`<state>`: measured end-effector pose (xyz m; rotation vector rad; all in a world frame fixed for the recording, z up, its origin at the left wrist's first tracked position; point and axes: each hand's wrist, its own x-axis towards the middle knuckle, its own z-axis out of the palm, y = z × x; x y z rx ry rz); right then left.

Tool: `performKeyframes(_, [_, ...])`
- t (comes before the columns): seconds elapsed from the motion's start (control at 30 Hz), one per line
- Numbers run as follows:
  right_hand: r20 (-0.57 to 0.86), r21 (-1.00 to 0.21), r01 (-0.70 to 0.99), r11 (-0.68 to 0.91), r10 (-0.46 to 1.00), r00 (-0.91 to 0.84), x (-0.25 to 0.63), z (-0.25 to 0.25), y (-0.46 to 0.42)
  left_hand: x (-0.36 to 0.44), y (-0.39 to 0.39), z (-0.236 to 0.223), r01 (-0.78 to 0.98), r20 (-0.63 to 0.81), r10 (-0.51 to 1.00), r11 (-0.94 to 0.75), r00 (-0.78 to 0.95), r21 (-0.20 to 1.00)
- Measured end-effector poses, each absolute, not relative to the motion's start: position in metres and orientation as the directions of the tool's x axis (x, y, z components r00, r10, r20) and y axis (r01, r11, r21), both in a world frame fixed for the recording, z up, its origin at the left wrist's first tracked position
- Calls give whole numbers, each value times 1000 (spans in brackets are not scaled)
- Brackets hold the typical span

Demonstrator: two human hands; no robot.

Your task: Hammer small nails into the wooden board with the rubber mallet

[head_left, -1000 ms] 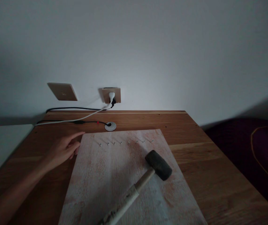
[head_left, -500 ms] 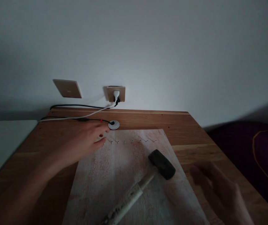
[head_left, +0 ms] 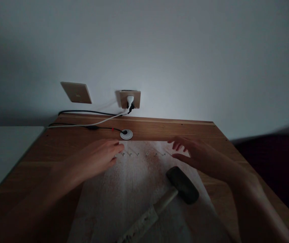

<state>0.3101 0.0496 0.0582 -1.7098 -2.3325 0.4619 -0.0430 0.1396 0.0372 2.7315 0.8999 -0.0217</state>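
A pale whitewashed board lies on the wooden table, with a row of small nails standing near its far edge. My left hand rests over the board's far left corner, fingers stretched toward the nails and holding nothing. My right hand hovers over the far right corner, fingers spread and empty. A black rubber mallet with a pale worn handle lies on the board, just below my right hand and untouched.
On the wall sit a beige switch plate and a socket with a white plug; white and black cables run along the table's back edge to a round grommet. A white surface adjoins left; something dark lies right.
My right hand came in from the lower right and reached forward to the board's far right corner. My left hand slid right along the far edge toward the nails. The view shifted slightly.
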Motion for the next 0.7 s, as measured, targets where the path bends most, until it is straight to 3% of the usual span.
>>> performKeyframes(0.37, [-199, -260, 956, 136, 961, -190, 324, 26, 50, -39, 145, 17, 592, -107, 585, -768, 804, 246])
performKeyframes(0.7, [-354, -136, 936, 326, 866, -353, 303, 48, 84, -41, 150, 22, 610, -151, 596, -727, 789, 315])
